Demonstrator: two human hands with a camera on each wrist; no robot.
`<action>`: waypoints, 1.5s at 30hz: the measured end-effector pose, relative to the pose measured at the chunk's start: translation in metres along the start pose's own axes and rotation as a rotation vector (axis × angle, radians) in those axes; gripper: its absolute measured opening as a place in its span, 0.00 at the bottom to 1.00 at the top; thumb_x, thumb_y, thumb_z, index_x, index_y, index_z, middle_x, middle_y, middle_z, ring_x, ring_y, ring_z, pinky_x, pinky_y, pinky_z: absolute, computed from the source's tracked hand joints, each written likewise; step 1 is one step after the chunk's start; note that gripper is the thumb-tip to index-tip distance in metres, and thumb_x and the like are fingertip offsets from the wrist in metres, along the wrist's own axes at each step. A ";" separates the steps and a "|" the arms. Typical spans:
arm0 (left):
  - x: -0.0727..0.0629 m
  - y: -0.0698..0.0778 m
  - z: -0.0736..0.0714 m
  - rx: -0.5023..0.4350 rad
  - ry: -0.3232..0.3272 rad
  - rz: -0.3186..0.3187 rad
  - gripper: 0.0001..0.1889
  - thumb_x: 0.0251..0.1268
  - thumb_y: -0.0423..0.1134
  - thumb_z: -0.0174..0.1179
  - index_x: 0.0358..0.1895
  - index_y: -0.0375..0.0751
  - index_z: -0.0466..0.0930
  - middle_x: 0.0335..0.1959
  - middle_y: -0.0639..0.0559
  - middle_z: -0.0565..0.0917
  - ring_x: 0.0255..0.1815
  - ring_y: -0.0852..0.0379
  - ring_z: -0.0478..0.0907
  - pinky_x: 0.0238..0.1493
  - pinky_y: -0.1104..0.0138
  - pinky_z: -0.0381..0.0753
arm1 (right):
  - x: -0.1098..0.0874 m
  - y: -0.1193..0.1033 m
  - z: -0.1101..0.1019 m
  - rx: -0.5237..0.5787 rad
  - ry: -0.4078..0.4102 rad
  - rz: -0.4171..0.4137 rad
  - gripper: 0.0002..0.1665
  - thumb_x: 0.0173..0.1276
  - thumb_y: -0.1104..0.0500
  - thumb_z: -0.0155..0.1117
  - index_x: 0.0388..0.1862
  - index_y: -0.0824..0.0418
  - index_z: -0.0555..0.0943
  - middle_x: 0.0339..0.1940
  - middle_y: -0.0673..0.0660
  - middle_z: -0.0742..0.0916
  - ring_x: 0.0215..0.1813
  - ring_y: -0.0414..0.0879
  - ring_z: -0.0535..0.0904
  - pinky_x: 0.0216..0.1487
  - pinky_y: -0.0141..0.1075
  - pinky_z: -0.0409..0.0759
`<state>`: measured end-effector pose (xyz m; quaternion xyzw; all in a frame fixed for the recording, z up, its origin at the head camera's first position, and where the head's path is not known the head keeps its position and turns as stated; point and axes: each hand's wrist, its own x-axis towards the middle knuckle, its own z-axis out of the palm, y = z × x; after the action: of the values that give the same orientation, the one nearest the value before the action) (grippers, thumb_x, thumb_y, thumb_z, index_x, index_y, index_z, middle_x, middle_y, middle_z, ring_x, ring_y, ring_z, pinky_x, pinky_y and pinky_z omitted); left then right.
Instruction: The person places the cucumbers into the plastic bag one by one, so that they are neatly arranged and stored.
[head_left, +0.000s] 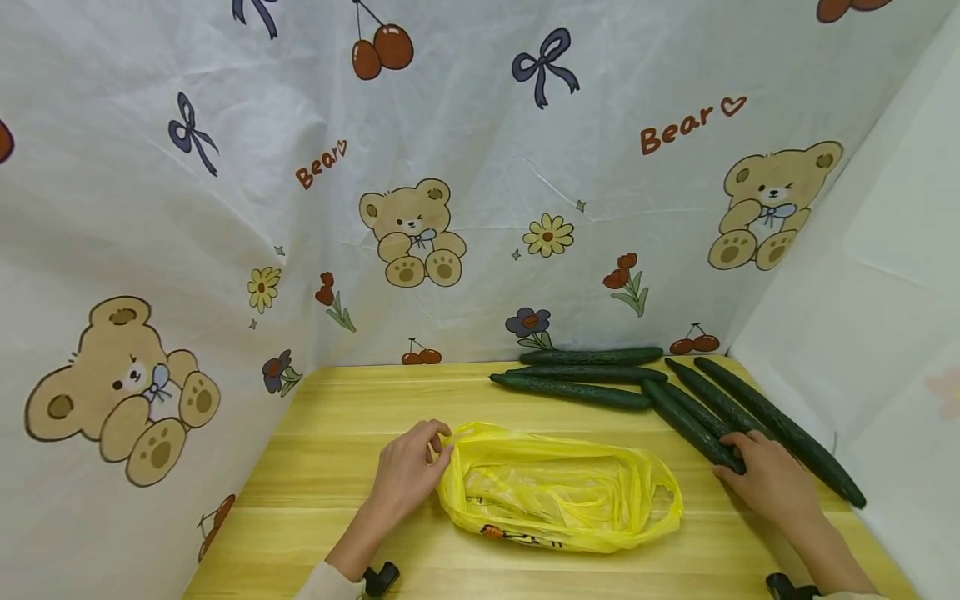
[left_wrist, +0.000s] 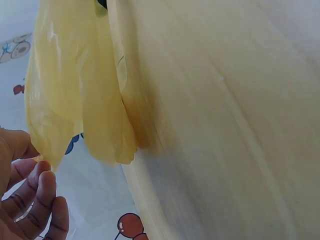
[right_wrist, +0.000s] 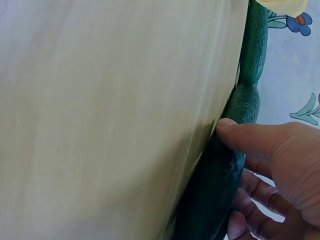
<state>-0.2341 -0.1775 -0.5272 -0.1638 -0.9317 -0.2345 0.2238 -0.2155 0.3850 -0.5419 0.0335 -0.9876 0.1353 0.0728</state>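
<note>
A yellow plastic bag [head_left: 547, 446] lies spread on the table, its mouth wide and facing up. At its left end my left hand [head_left: 408, 467] pinches the rim between thumb and fingers; the left wrist view shows the pinched corner of the bag [left_wrist: 55, 110] pulled taut. To the right of the bag, my right hand [head_left: 776, 479] grips the near end of a dark green cucumber [head_left: 686, 421]. In the right wrist view the thumb [right_wrist: 240, 134] presses one side of that cucumber [right_wrist: 205, 195], with the other fingers along its far side.
Three cucumbers [head_left: 573, 392] lie crosswise at the table's back edge. More cucumbers [head_left: 783, 429] slant along the right side, close to the white side wall [head_left: 885, 333]. A bear-printed cloth [head_left: 487, 167] hangs behind and at left of the wooden table [head_left: 330, 433].
</note>
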 end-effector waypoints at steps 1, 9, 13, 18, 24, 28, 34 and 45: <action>0.000 -0.001 0.001 0.003 0.009 0.006 0.06 0.69 0.43 0.73 0.45 0.58 0.86 0.32 0.67 0.81 0.25 0.73 0.70 0.25 0.76 0.68 | 0.000 0.000 0.000 0.000 0.002 0.002 0.31 0.66 0.48 0.80 0.59 0.67 0.84 0.43 0.64 0.85 0.39 0.58 0.83 0.38 0.55 0.83; 0.003 -0.002 0.003 0.014 0.002 -0.005 0.07 0.68 0.44 0.74 0.44 0.56 0.86 0.36 0.64 0.84 0.29 0.70 0.74 0.28 0.76 0.71 | 0.002 -0.002 0.002 0.002 0.008 0.031 0.28 0.63 0.51 0.81 0.55 0.67 0.85 0.43 0.63 0.86 0.38 0.56 0.84 0.34 0.51 0.83; 0.003 -0.002 0.004 0.017 -0.018 -0.016 0.07 0.67 0.44 0.75 0.44 0.56 0.87 0.34 0.65 0.83 0.29 0.70 0.74 0.29 0.75 0.71 | 0.004 -0.001 0.002 0.002 0.003 0.042 0.28 0.63 0.51 0.81 0.54 0.67 0.85 0.42 0.63 0.86 0.37 0.54 0.84 0.32 0.50 0.82; 0.003 -0.002 0.004 0.030 -0.013 -0.012 0.06 0.69 0.40 0.73 0.37 0.57 0.85 0.33 0.65 0.83 0.31 0.68 0.77 0.30 0.75 0.74 | 0.004 0.001 0.003 0.012 -0.008 0.051 0.28 0.63 0.50 0.81 0.54 0.67 0.85 0.41 0.62 0.86 0.35 0.51 0.82 0.30 0.48 0.81; 0.006 -0.004 0.003 0.015 -0.016 0.007 0.05 0.72 0.39 0.70 0.40 0.52 0.84 0.36 0.62 0.86 0.32 0.65 0.82 0.30 0.74 0.76 | 0.003 0.003 0.004 0.027 0.016 0.050 0.29 0.62 0.49 0.81 0.53 0.69 0.85 0.45 0.68 0.86 0.37 0.55 0.83 0.32 0.50 0.83; 0.010 -0.006 0.002 -0.001 -0.005 0.011 0.07 0.71 0.36 0.70 0.39 0.51 0.80 0.32 0.62 0.84 0.29 0.68 0.78 0.29 0.75 0.75 | 0.002 0.004 0.002 0.064 0.039 0.063 0.31 0.63 0.47 0.80 0.55 0.69 0.84 0.47 0.69 0.86 0.39 0.55 0.82 0.32 0.48 0.81; 0.016 -0.011 0.004 -0.033 -0.005 0.008 0.07 0.72 0.33 0.68 0.39 0.50 0.80 0.30 0.61 0.82 0.26 0.70 0.73 0.28 0.76 0.74 | 0.003 0.003 -0.004 0.113 -0.006 0.122 0.36 0.70 0.44 0.73 0.64 0.68 0.80 0.40 0.65 0.89 0.31 0.50 0.78 0.24 0.43 0.74; 0.023 -0.021 -0.001 -0.081 0.062 -0.062 0.07 0.68 0.29 0.66 0.39 0.45 0.80 0.30 0.56 0.83 0.27 0.65 0.78 0.29 0.75 0.79 | 0.001 -0.001 -0.019 0.089 -0.010 0.131 0.34 0.76 0.43 0.67 0.72 0.61 0.75 0.54 0.71 0.90 0.26 0.49 0.78 0.23 0.42 0.69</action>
<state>-0.2620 -0.1911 -0.5222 -0.1365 -0.9188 -0.2836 0.2383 -0.2142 0.3896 -0.5236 -0.0273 -0.9810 0.1835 0.0574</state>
